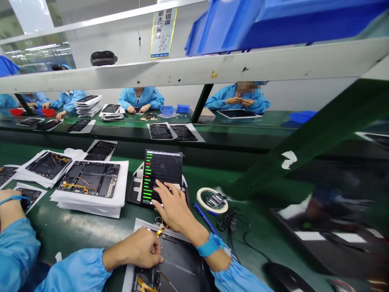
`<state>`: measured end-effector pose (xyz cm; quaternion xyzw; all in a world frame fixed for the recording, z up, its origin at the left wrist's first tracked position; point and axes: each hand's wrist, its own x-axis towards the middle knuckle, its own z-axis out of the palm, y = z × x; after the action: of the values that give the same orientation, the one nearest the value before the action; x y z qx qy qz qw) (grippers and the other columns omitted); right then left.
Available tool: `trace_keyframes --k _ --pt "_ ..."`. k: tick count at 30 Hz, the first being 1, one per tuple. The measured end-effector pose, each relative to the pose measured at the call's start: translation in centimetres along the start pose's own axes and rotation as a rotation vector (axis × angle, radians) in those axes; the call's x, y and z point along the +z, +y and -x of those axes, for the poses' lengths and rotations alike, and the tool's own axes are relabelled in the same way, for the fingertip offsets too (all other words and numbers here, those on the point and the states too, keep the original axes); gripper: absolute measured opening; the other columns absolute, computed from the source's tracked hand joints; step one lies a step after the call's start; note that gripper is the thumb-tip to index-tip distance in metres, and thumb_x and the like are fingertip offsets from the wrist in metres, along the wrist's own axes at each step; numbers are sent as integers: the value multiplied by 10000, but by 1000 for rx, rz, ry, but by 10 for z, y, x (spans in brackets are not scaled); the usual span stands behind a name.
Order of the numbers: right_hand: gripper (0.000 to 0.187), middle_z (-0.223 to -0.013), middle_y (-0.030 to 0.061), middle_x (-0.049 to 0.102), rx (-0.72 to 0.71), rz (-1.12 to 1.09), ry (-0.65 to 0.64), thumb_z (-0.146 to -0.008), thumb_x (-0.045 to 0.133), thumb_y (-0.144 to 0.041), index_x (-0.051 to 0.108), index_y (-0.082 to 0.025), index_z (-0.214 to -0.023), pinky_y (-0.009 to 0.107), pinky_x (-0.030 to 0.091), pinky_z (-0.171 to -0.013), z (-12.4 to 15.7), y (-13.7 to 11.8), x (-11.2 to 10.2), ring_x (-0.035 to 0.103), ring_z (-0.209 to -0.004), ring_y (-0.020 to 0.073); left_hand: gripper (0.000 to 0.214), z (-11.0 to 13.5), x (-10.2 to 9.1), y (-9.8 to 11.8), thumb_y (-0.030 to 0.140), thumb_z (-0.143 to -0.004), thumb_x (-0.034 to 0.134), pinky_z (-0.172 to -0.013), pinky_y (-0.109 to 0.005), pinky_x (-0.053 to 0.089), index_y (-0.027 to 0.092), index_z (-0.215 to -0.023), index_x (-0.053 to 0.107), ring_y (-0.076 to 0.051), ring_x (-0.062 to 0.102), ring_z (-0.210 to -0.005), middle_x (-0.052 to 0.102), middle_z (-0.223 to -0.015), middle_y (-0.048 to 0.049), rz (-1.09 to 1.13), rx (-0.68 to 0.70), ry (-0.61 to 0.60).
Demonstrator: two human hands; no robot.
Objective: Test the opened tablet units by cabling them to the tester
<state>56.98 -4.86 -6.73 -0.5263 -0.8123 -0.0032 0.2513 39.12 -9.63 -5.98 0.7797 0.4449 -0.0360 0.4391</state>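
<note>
Watching from the aisle here: the right hand is resting its spread fingertips on a lit tablet, which is propped on a black stand and showing green and red bars. The left hand is curling its fingers together at the edge of an opened tablet back, though I can't tell if they're clamped on the amber flex strip. That back's still open, and more opened panels are lying on paper stacks to the left, so plenty looks left.
</note>
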Motion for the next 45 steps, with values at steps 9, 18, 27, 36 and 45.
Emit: trace_keyframes --k 9,18,27,36,45 --pt "156 -994 76 673 216 -172 80 -1010 466 -228 614 -181 -1022 380 445 -870 76 55 -62 568 -963 230 214 -3 -3 1 284 -828 702 -568 -200 307 144 -670 665 -85 535 -591 654 -652 2 -67 54 29" --pt "59 -926 65 639 236 95 -226 -950 632 -204 654 -170 -908 339 432 -791 106 63 -65 557 -923 232 173 -27 5 63 250 -958 534 -805 -292 455 162 -911 676 -186 608 -872 689 -931 -61 -423 342 226" --pt "218 -932 86 641 274 42 -131 -1057 418 -255 595 -159 -975 354 428 -797 108 54 -61 552 -900 233 205 -94 56 57 149 -975 472 -901 -350 495 143 -957 676 -203 554 -973 630 -1026 -96 -429 465 265" --pt "283 -937 46 669 519 -650 -94 -1051 467 -361 704 -212 -1096 280 463 -798 190 31 -105 620 -881 165 345 -97 49 58 244 -1037 376 -823 -331 431 144 -899 676 -192 543 -901 629 -955 -81 -394 401 219" --pt "269 -823 32 668 646 -662 -170 -984 579 -414 765 -220 -989 287 406 -681 218 45 -95 595 -751 172 330 -93 40 62 266 -1048 340 -808 -322 387 183 -994 655 -179 594 -828 705 -953 -40 -368 370 218"
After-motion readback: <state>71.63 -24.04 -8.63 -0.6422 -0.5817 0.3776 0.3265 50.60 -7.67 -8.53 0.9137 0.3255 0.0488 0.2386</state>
